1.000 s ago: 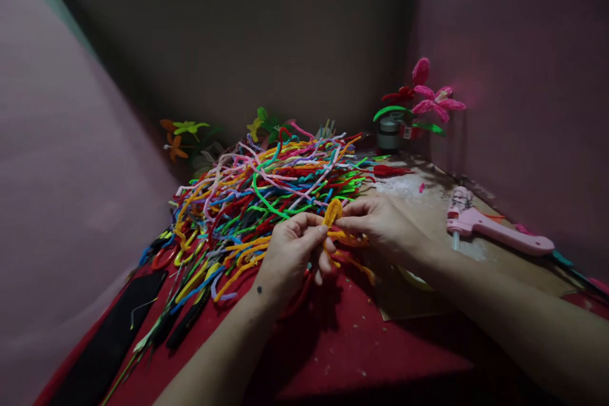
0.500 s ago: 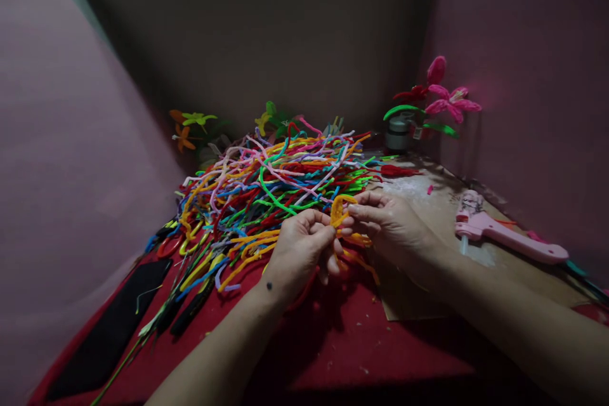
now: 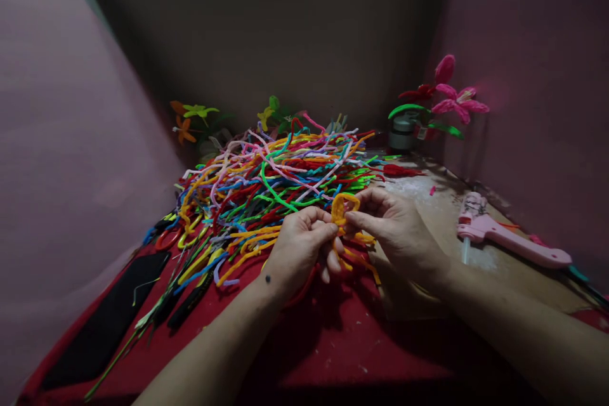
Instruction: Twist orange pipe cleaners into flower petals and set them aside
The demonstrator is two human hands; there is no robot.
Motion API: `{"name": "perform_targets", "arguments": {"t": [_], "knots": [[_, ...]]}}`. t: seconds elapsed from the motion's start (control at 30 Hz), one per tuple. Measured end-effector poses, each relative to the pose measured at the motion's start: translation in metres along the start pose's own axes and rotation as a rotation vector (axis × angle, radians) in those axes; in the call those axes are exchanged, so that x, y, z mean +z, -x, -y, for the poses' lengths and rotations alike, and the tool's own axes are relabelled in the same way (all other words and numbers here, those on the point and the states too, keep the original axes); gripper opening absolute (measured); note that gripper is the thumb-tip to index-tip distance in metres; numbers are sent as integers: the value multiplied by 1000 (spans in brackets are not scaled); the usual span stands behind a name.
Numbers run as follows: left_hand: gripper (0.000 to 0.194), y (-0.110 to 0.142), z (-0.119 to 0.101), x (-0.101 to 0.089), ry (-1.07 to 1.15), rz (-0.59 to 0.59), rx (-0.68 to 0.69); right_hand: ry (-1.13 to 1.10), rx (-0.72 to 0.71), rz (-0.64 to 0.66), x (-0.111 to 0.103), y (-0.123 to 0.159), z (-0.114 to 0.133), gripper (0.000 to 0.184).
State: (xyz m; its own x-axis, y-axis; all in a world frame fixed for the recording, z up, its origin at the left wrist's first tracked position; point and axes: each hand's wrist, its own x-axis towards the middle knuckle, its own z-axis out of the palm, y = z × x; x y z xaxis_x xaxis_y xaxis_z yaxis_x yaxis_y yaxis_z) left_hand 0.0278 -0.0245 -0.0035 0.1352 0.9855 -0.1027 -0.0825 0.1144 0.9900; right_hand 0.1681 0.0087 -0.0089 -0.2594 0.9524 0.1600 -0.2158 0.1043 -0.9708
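Between my two hands is a yellow-orange pipe cleaner, bent into a small loop that stands up above the fingertips. My left hand pinches its lower end between thumb and forefinger. From the other side, my right hand grips the loop's right strand with thumb and fingers. Just behind the hands lies a big heap of coloured pipe cleaners. Several loose orange pipe cleaners stretch out at its front, partly hidden by my left hand.
A pink glue gun rests on a brown board at the right. Pink pipe-cleaner flowers stand at the back right beside a grey container. Scissors and a flat black object lie left on the red cloth.
My right hand has drawn the strand out to the right and bent it over, so a second, wider loop shows beside the first. My left hand keeps its pinch. The view has shifted slightly.
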Motion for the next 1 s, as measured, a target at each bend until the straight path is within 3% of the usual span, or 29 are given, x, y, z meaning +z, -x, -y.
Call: {"name": "perform_targets", "arguments": {"t": [0.17, 0.47, 0.67, 0.83, 1.0], "knots": [[10, 0, -1, 2, -39, -32, -1, -30, 157, 135, 3, 4, 1, 15], [10, -2, 2, 5, -127, -68, 24, 268, -69, 68, -1, 5, -9, 9], [10, -1, 3, 8, -168, -115, 63, 326, -54, 55, -3, 5, -10, 11], [6, -1, 7, 10, -234, -152, 118, 439, -168, 0, -4, 5, -14, 9], [4, 0, 12, 7, -304, -117, 164, 265, 3, 133, -4, 3, -8, 9]]}}
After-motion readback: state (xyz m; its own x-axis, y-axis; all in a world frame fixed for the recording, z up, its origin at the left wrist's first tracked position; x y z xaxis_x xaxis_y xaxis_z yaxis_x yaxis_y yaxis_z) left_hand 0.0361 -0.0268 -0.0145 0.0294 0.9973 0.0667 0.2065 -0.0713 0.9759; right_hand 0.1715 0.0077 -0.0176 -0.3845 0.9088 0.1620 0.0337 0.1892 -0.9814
